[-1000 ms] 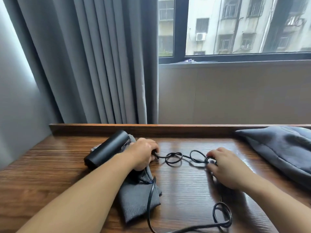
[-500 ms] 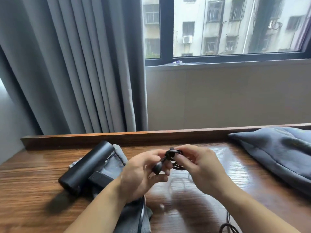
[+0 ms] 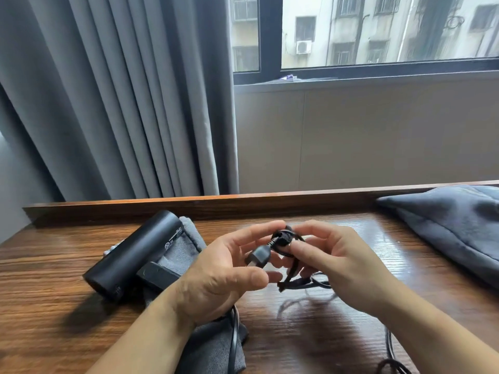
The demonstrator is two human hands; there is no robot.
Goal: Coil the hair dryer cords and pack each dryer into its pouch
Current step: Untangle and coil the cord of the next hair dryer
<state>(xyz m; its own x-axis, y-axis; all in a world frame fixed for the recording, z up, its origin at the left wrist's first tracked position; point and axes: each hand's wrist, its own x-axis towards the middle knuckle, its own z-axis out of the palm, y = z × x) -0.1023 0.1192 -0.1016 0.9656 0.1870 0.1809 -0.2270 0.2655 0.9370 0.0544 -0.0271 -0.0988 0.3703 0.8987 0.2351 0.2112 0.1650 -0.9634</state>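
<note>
**A:** Where is the cord just now?

**B:** Lifted off the desk point(image 3: 324, 341), between both hands. The left hand point(image 3: 221, 276) has its fingers curled about the plug point(image 3: 258, 258) end, with the thumb below. The right hand point(image 3: 340, 263) pinches a small, tight bundle of the cord point(image 3: 282, 237) between thumb and fingers. The slack hangs in loose loops beneath and runs down over the near part of the desk.

**A:** What would make the coiling go well?

**B:** Wider turns, by the look of it. The bundle seems wound very small, and a round, rubbery cord like this one likely springs back or kinks close to the plug. The person would do better to lay even loops, one beside the next. Letting the slack slide through the right fingers would help any twist run out.

**A:** And the dryer itself?

**B:** The hair dryer point(image 3: 135, 255) is a smooth, matte black cylinder with a short, blocky handle. It lies on its grey pouch point(image 3: 193, 238), a soft, felt-like cloth that is flat and limp. A second pouch point(image 3: 445, 222), plumper and perhaps already filled, sits at the right end of the desk, well apart. The desk is glossy, dark-grained wood, so the slick dryer may slide if the cord is tugged.
</note>
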